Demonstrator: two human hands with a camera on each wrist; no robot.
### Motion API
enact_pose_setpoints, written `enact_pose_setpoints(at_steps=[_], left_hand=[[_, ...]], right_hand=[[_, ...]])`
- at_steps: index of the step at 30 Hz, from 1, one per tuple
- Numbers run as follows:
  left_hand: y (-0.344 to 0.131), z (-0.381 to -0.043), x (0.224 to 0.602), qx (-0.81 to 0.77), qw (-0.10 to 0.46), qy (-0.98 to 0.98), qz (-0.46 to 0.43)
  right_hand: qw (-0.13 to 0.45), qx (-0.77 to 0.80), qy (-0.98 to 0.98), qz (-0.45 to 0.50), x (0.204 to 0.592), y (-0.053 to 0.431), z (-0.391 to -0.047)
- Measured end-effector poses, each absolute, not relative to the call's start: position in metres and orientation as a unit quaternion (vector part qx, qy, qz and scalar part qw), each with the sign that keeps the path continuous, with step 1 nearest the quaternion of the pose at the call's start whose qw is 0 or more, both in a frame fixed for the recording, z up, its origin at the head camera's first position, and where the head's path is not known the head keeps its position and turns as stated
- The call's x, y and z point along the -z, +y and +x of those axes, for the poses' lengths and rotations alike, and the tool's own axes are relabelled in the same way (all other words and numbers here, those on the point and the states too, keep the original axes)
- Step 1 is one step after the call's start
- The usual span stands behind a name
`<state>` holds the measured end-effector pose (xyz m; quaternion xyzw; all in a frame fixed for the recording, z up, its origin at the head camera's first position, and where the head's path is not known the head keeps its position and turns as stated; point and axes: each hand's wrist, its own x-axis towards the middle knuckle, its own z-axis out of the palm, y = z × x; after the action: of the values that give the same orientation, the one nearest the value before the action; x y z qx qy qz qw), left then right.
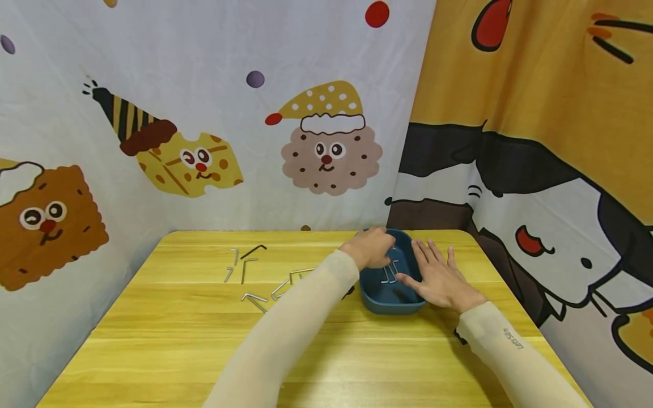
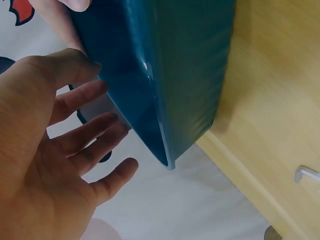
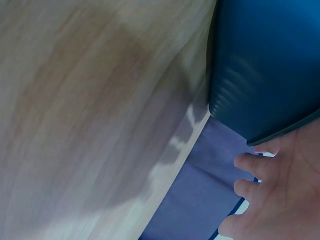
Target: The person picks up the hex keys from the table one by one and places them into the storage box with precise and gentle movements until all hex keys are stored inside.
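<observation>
A blue plastic bin (image 1: 393,309) stands toward the back right of the table, with several silver hex keys (image 1: 391,273) lying in it. Over the bin's left side is my left hand (image 1: 368,248). In the left wrist view that hand (image 2: 55,145) has loosely bent, spread fingers beside the bin's rim (image 2: 162,125), and I see nothing held in it. My right hand (image 1: 440,280) rests on the bin's right rim with its fingers spread. The right wrist view has its fingers (image 3: 255,165) by the rim.
Left of the bin, several loose silver hex keys (image 1: 244,271) and a black hex key (image 1: 253,251) lie on the wooden table (image 1: 153,340). Printed cloth (image 1: 229,113) hangs behind the table's back edge, and a yellow-and-black cloth (image 1: 541,141) covers the right side.
</observation>
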<state>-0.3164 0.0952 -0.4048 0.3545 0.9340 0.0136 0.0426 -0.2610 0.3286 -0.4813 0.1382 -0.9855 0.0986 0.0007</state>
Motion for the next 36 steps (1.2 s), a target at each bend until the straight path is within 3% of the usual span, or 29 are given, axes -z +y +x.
enact_pose_setpoints(at_steps=[21,36], left_hand=[[0.016,-0.313,0.423,-0.067,-0.029,0.931,0.358],[-0.054,-0.303,0.442,-0.104,-0.016,0.936,0.334]], right_hand=[[-0.006,-0.103,-0.985,0.136,0.48,0.328,-0.263],[-0.006,-0.113,-0.984,0.135,0.483,0.33,-0.262]])
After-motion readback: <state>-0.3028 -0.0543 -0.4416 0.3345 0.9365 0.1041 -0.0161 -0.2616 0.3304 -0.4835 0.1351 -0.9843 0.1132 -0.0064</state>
